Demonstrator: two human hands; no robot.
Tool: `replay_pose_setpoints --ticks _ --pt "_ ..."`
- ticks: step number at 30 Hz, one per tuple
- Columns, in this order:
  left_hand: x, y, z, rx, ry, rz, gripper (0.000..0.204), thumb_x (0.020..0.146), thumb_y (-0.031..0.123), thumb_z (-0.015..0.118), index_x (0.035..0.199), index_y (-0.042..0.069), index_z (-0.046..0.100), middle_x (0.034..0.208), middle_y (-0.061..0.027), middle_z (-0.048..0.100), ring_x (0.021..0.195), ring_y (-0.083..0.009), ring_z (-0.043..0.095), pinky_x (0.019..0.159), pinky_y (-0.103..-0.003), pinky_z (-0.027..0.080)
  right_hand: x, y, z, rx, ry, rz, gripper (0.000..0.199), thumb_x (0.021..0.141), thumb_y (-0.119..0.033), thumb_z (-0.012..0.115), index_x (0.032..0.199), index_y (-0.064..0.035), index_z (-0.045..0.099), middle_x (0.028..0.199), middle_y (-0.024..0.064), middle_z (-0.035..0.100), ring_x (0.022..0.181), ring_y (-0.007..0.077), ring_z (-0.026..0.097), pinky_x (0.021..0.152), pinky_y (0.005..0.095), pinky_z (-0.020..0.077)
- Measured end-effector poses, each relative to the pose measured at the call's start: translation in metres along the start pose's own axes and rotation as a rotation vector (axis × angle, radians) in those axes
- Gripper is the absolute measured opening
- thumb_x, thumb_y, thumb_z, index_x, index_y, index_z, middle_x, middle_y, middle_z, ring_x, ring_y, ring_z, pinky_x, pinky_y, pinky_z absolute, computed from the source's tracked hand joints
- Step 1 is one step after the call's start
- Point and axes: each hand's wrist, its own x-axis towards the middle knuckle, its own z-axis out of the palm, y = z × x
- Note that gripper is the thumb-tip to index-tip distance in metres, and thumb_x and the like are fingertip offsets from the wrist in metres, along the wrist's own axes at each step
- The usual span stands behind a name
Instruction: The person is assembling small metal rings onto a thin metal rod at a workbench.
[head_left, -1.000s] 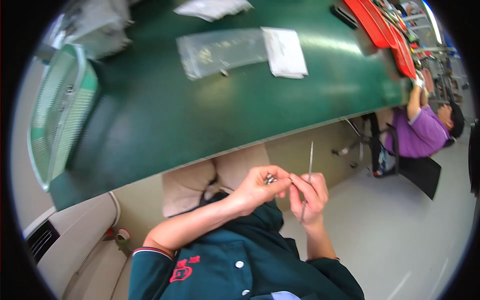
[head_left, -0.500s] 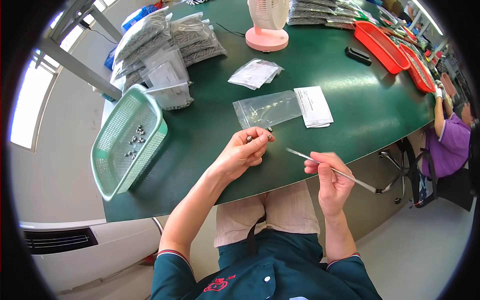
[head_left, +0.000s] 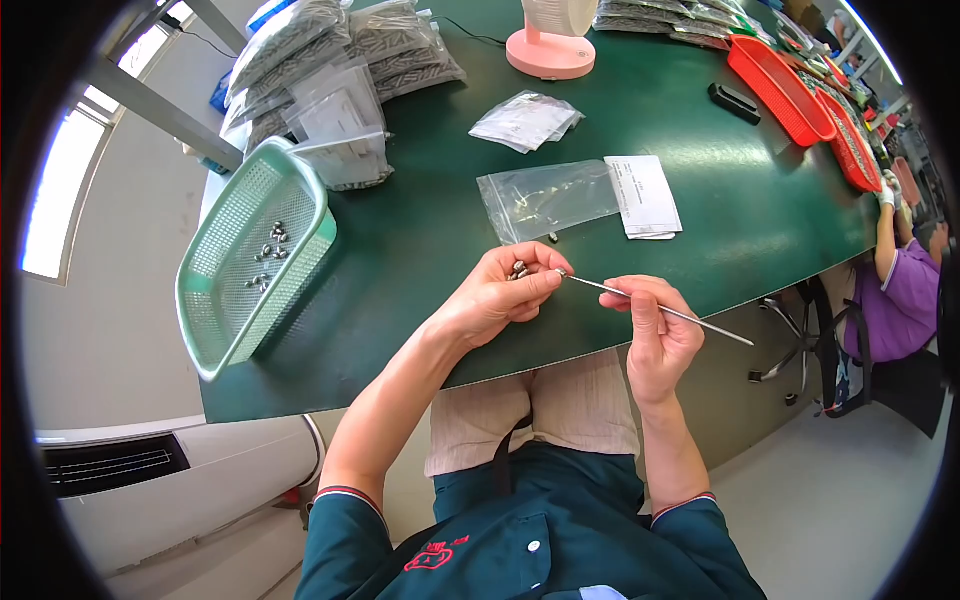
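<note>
- Several small metal parts (head_left: 519, 270) are held in the curled left hand (head_left: 500, 297), and one more metal piece (head_left: 562, 272) is pinched at its thumb and fingertips, just above the near side of the table (head_left: 420, 225).
- A thin metal rod (head_left: 722, 331) is gripped by the right hand (head_left: 662, 335) between thumb and fingers; its tip is brought to the pinched piece, but whether it is inserted or merely touching cannot be told.
- Work on that piece is judged to be under way, with those in the left palm probably left to be handled.
- One loose part (head_left: 553, 237) is left on the table beside the clear plastic bag (head_left: 560, 195), by which some white paper slips (head_left: 650, 200) are placed.
- A scatter of similar parts (head_left: 277, 240) is held in the green basket (head_left: 312, 248) at the left; whether these are finished or waiting cannot be told.
- Beyond the basket, filled clear bags (head_left: 400, 45) are piled; whether their contents have been worked on is not shown.
- At the far right, red trays (head_left: 783, 95) are set near a co-worker in purple (head_left: 898, 305).
</note>
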Motion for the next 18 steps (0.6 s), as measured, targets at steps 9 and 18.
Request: replay_pose_setpoints --ticks 9,18 --pt "-0.002 0.002 0.002 -0.034 0.025 0.032 0.014 0.084 0.014 0.056 0.09 0.001 0.054 0.06 0.0045 0.038 0.048 -0.002 0.029 0.043 -0.018 0.022 0.004 0.002 0.003 -0.112 -0.084 -0.065 0.006 0.081 0.002 0.052 0.082 0.0038 0.058 0.08 0.0125 0.061 0.065 0.0153 0.057 0.058 0.0228 0.0451" --pt "-0.002 -0.013 -0.011 -0.206 0.005 0.079 0.017 0.086 0.019 0.054 0.086 0.003 0.053 0.064 -0.0019 0.051 0.046 -0.0026 0.031 0.04 -0.017 0.022 0.001 0.002 0.016 -0.357 -0.272 -0.533 0.011 0.075 0.005 0.055 0.085 0.0011 0.057 0.083 0.0155 0.061 0.073 0.0295 0.06 0.065 0.0324 0.0504"
